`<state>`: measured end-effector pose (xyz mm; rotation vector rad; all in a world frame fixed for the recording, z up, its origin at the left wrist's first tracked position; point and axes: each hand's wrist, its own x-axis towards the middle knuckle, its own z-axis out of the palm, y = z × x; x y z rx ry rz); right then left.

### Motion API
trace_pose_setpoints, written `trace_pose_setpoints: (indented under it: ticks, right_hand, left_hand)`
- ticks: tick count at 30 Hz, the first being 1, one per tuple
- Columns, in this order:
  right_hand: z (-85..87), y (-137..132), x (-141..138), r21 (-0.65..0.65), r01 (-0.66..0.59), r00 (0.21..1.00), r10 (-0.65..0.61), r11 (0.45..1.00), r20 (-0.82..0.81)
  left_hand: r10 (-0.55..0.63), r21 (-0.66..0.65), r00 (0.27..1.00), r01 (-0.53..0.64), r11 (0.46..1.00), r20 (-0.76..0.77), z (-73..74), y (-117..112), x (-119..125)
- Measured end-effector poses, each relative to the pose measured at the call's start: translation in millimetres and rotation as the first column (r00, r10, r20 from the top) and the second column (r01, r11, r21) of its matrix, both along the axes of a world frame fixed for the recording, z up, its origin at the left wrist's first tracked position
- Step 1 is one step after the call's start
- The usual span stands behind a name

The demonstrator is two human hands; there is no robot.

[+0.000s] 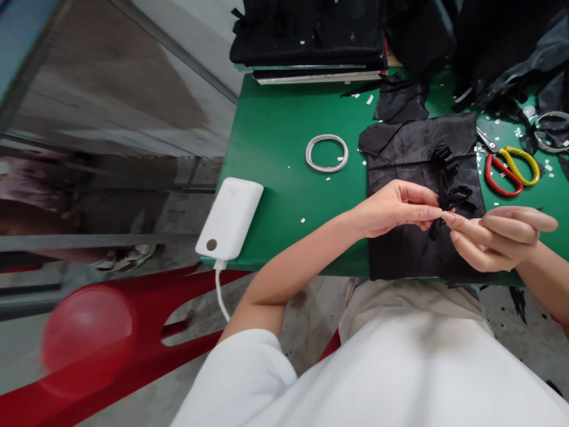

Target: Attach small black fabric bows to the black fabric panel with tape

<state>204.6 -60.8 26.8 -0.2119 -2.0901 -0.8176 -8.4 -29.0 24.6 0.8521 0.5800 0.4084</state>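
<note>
My left hand [400, 207] is closed in a pinch on a black looped fabric strip [460, 194], which shows above and below its fingers. My right hand [498, 234] meets it fingertip to fingertip, thumb and forefinger pressed together. Something tiny and pale sits where the tips touch, too small to name. Under both hands lies a flat black cloth piece [400, 255], with another bunched black strip [443, 155] on it. Just right of the cloth rest scissors [504, 172] with one red and one yellow handle, blades parted.
A white tape roll [326, 153] and a white power bank [229, 219] with a cable lie on the green table [275, 148]. Stacked black cloth [306, 41] and heaped black fabric [511, 53] stand at the back. White scraps are scattered around. A red stool [146, 314] is at left.
</note>
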Motion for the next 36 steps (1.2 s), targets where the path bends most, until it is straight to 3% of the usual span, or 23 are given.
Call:
trace_pose_setpoints:
  ticks: [5, 8, 12, 14, 18, 21, 25, 28, 36]
  right_hand:
    - [0.7, 6, -2, 0.09, 0.117, 0.993, -0.114, 0.989, -0.029]
    - [-2.8, 11, -3, 0.085, 0.112, 0.992, -0.106, 0.99, -0.072]
    - [-7.0, 15, -4, -0.126, 0.029, 0.987, -0.049, 0.992, -0.155]
    - [-8.8, 15, -5, -0.252, 0.013, 0.978, -0.065, 0.968, -0.199]
    - [-12.2, 11, -10, -0.387, -0.035, 0.942, -0.099, 0.922, -0.322]
    - [-13.5, 9, -14, -0.528, -0.038, 0.92, -0.176, 0.848, -0.349]
    - [-15.0, 10, -19, -0.733, -0.016, 0.927, -0.264, 0.68, -0.266]
    - [-16.3, 11, -21, -0.796, -0.01, 0.925, -0.297, 0.605, -0.236]
    - [-15.5, 11, -20, -0.764, -0.068, 0.92, -0.255, 0.641, -0.297]
  left_hand:
    - [0.102, 0.007, 0.995, -0.102, 0.995, -0.005, 1.7, 3, 0]
    - [0.191, -0.011, 0.981, -0.191, 0.981, -0.016, 4.6, 4, 0]
    - [0.253, 0.017, 0.967, -0.252, 0.968, -0.037, 6.3, 5, 0]
    - [0.273, 0.021, 0.961, -0.272, 0.962, -0.046, 5.4, 6, 0]
    - [0.287, 0.022, 0.957, -0.287, 0.958, -0.039, 2.1, 6, 0]
    - [0.329, 0.062, 0.944, -0.326, 0.943, -0.028, -0.6, 5, 2]
    - [0.365, 0.16, 0.93, -0.354, 0.921, -0.042, -4.3, 3, 6]
    - [0.353, 0.171, 0.933, -0.337, 0.926, -0.075, -6.0, 3, 7]
    - [0.349, 0.203, 0.933, -0.326, 0.923, -0.089, -3.8, 4, 4]
